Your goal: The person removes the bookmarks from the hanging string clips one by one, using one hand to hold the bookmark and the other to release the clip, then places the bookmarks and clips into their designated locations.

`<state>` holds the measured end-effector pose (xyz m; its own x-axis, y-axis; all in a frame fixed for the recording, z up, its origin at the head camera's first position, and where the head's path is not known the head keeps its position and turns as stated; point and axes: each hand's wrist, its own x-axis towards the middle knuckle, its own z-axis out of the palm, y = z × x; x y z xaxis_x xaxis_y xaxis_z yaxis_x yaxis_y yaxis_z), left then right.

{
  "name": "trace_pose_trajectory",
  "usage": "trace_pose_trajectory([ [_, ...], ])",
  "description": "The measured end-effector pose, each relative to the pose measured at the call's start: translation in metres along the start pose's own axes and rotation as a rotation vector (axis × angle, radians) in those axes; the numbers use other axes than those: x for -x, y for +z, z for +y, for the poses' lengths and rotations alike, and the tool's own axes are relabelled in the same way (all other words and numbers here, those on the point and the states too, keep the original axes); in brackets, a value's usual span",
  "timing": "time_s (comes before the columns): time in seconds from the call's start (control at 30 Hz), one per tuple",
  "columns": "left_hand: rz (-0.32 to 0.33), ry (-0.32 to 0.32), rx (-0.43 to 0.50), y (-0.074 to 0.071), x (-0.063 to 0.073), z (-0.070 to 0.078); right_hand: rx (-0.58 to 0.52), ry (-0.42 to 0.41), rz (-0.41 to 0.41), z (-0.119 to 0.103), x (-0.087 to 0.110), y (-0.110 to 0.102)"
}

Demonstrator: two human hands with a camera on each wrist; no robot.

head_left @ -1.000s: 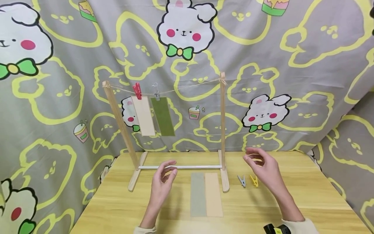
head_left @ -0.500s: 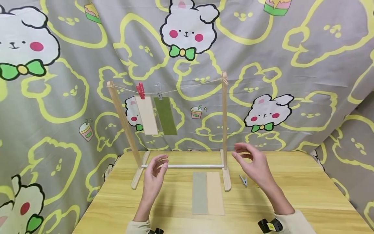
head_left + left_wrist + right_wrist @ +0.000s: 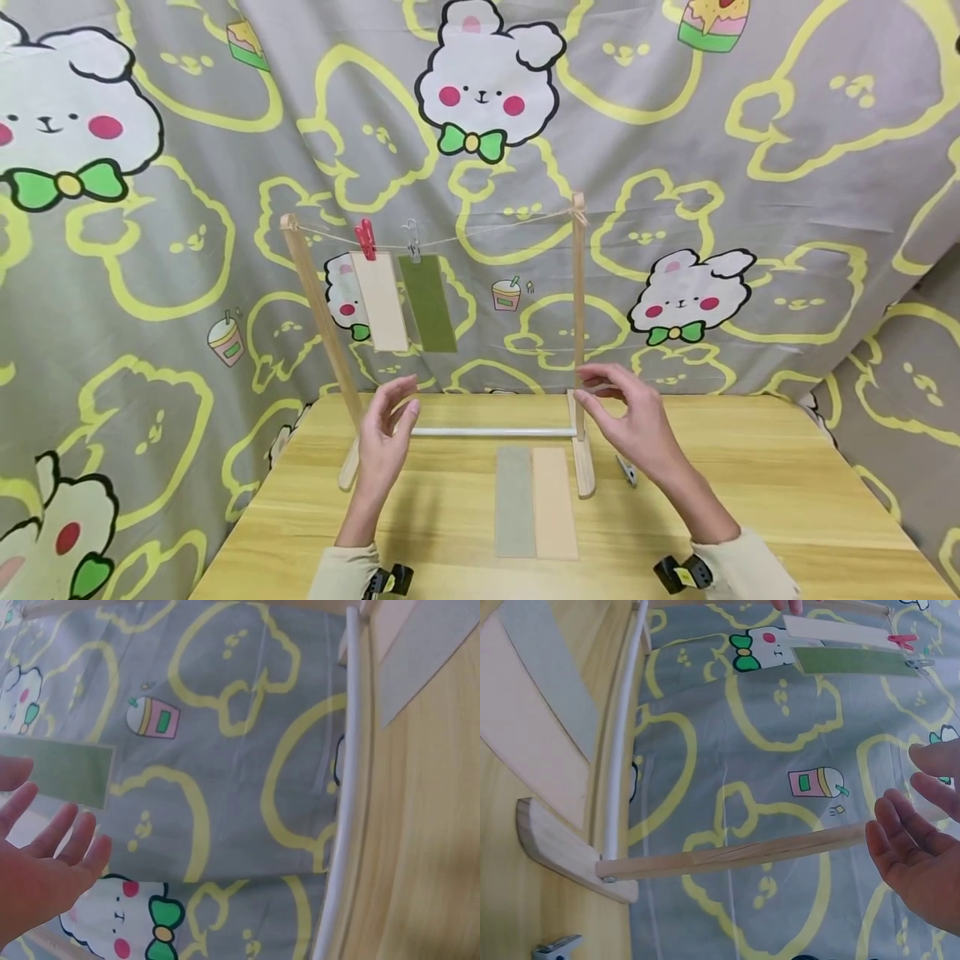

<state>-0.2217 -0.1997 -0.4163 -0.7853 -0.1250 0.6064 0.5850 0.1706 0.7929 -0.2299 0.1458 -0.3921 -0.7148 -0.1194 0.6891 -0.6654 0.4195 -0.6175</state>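
My left hand (image 3: pixel 384 437) hovers in front of the rack's left post (image 3: pixel 324 325), fingers loosely bent and holding nothing. Close to the right post (image 3: pixel 579 308), my right hand (image 3: pixel 624 412) is also raised, with relaxed, bare fingers. Between the posts runs a thin string (image 3: pixel 498 228). From it hang a cream strip (image 3: pixel 381 302) under a red clothespin (image 3: pixel 365 240) and a dark green strip (image 3: pixel 428 304) under a clear clip (image 3: pixel 413 242). On the table, a grey-green strip (image 3: pixel 515 502) and a peach strip (image 3: pixel 555 504) lie side by side.
A grey-blue clothespin (image 3: pixel 627 471) lies right of the rack's foot (image 3: pixel 583 468), partly behind my right hand. A white rod (image 3: pixel 495 432) joins the rack's feet low down. The wooden table (image 3: pixel 450 533) backs onto a patterned curtain (image 3: pixel 480 192).
Both hands have shifted left and slightly upward in the head view. My right hand now covers the yellow clothespin. The hanging strips stay on the string.
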Motion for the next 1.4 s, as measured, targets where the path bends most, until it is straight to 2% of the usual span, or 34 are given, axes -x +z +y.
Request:
trace_pose_trajectory([
  [0.2,-0.003,0.032,0.016,-0.001,-0.013,0.001,0.006,-0.036,-0.011,-0.009,-0.015,0.001],
  [0.47,0.016,0.038,0.017,0.0,-0.027,0.006,0.0,-0.129,-0.032,-0.021,-0.034,0.003],
  [0.73,-0.004,0.04,0.033,0.0,-0.037,0.011,-0.033,-0.122,-0.042,-0.025,-0.044,0.004],
  [1.1,0.013,0.025,0.037,-0.002,-0.048,0.016,-0.053,-0.15,-0.047,-0.037,-0.062,0.013],
  [1.4,0.044,0.01,0.076,0.002,-0.056,0.01,-0.056,-0.194,-0.049,-0.042,-0.074,0.018],
])
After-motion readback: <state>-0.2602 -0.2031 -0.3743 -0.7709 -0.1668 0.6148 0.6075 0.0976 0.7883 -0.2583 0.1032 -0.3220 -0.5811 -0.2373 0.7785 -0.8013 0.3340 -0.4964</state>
